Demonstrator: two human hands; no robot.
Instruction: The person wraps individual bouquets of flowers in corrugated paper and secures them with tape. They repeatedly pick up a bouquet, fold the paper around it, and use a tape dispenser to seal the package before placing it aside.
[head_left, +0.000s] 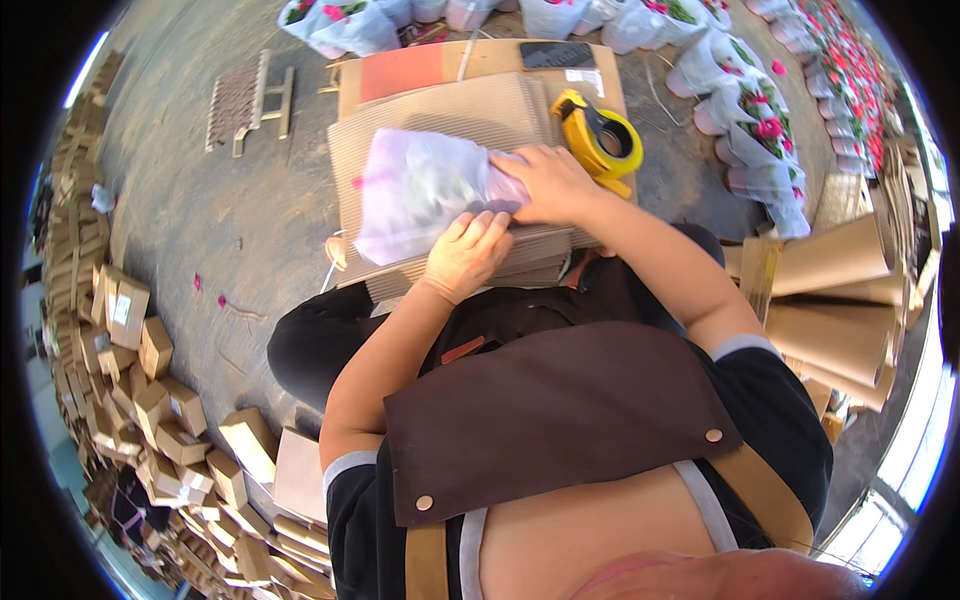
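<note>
A potted plant wrapped in a whitish translucent sleeve (424, 191) lies on its side in front of me. Green leaves and a bit of pink show faintly through the wrap. My right hand (551, 184) grips its narrow pot end from above. Curled fingers of my left hand (469, 251) hold the near side of the same end. Beneath the bundle is a stack of corrugated cardboard sheets (450, 97). A yellow tape dispenser (574, 135) with a roll of tape rests just right of my right hand.
A dark flat object (556, 55) lies at the table's far edge (487, 60). Sleeved flowering plants (750, 112) stand at the back and right. Cardboard boxes (180, 442) are heaped at left, cardboard sheets (832, 300) at right. A small slatted stool (238, 101) is on the floor.
</note>
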